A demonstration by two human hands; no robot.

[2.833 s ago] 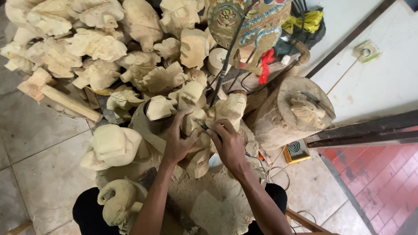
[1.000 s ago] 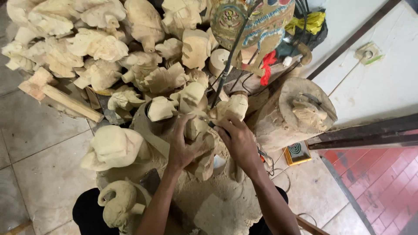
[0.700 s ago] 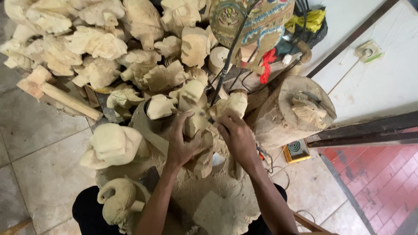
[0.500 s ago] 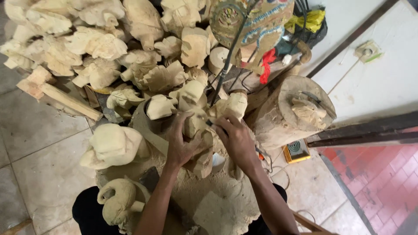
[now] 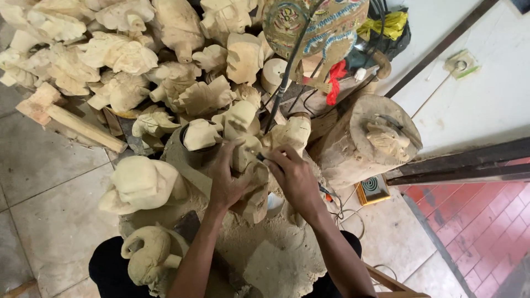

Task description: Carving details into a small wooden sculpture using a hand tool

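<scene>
Carving (image 5: 251,182), pale unfinished wood, sits upright in the person's lap over a mound of sawdust (image 5: 265,259), between both hands. Left hand (image 5: 227,179) is wrapped around its left side, fingers pressed onto the wood. Right hand (image 5: 295,176) is pinched shut on a small dark tool (image 5: 260,158) whose tip meets the top of the carving.

Versus 2.8 s ago: both hands have closed in tighter on the piece and the right hand has shifted slightly up and left; versus 0.5 s ago, almost no change. The pile around them has not moved.

Hard to read: the tool is mostly covered by the right fingers, so its type is unclear. The carving's front is hidden by the hands; what shape it has, cannot tell. A pale blue bit just right of the carving's base is too small to identify.

Outward: rough wooden figures (image 5: 138,182) lie near the left knee, and a big heap of the same (image 5: 121,55) fills the upper left on grey floor tiles. A log stump (image 5: 364,143) with one small carving on top stands to the right. A painted round mask (image 5: 314,27), multicoloured, is at top centre, cut off by the frame edge. A small orange box (image 5: 374,189) with a spiral pattern on its face lies on the floor by the stump.
</scene>
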